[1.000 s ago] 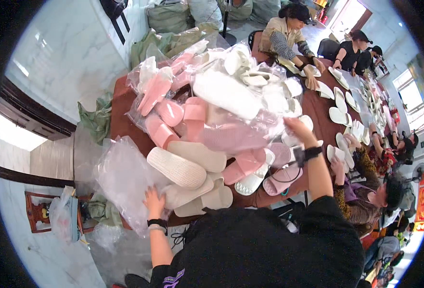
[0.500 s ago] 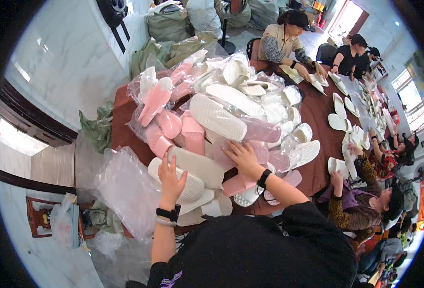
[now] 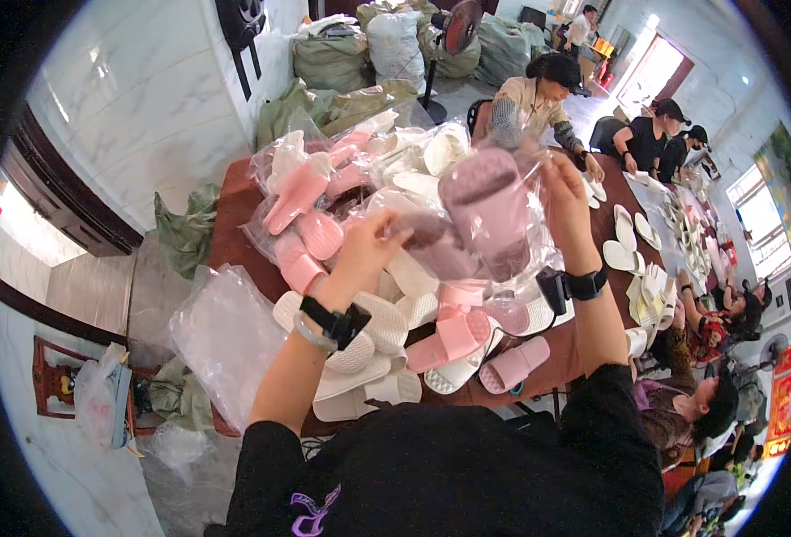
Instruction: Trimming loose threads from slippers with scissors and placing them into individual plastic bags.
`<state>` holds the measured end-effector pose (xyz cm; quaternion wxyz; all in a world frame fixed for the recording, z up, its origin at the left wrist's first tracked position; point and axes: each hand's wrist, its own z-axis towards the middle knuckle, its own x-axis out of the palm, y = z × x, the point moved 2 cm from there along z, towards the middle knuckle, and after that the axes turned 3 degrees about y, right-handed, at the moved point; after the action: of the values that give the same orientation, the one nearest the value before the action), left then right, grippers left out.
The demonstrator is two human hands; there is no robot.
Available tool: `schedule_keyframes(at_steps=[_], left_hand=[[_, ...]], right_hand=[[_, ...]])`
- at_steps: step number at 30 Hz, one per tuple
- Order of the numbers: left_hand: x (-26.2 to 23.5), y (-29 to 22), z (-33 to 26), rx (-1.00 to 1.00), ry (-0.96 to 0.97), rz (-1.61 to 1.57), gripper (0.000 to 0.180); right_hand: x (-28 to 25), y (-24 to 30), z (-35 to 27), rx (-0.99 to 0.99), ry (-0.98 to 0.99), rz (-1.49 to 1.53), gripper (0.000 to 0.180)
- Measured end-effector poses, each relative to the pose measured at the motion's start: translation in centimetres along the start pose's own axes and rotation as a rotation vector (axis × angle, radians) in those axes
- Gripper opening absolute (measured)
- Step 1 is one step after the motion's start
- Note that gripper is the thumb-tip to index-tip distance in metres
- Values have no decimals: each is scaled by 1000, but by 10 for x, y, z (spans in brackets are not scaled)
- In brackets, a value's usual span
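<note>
A clear plastic bag with dusky-pink slippers (image 3: 489, 206) is raised above the heaped table. My right hand (image 3: 567, 192) is closed on the bag's upper right edge. At the lower left side of the same bag, my left hand (image 3: 366, 249) has its fingers drawn together on the plastic by the second slipper. Just below lie loose pink slippers (image 3: 449, 343) and white textured slippers (image 3: 350, 349). Behind the raised bag is a pile of bagged slippers, pink (image 3: 299, 192) and white (image 3: 447, 150) ones among them.
A stack of clear plastic bags (image 3: 225, 345) lies at the table's left edge. Across the brown-covered table (image 3: 597, 237), a person in a beige top (image 3: 525, 103) sits by white slippers. Several co-workers are along the right. Large sacks (image 3: 395, 49) and a fan (image 3: 461, 29) stand behind.
Both hands have risen from the pile. The bagged dusky-pink slippers have come up off it, my right hand moving up and right, my left hand further right.
</note>
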<state>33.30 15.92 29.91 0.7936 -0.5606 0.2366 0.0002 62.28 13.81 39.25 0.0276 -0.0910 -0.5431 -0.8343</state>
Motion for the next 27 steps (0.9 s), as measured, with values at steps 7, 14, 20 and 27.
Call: schedule_keyframes(at_steps=[7,14,20,27], left_hand=[[-54,-78,40,463,102,271,29],[-100,-74,54,226,113,359,32],[-140,-93,55,275,-147,344,29],[-176,-120,54,182,-288,410,23]], right_hand=[[-31,25,24,-19,-56,0,17],[6,4,55,6,13,-128,28],[49,-1,85,-172,103,-248,24],[73,-14,93,-38,254,-289,24]])
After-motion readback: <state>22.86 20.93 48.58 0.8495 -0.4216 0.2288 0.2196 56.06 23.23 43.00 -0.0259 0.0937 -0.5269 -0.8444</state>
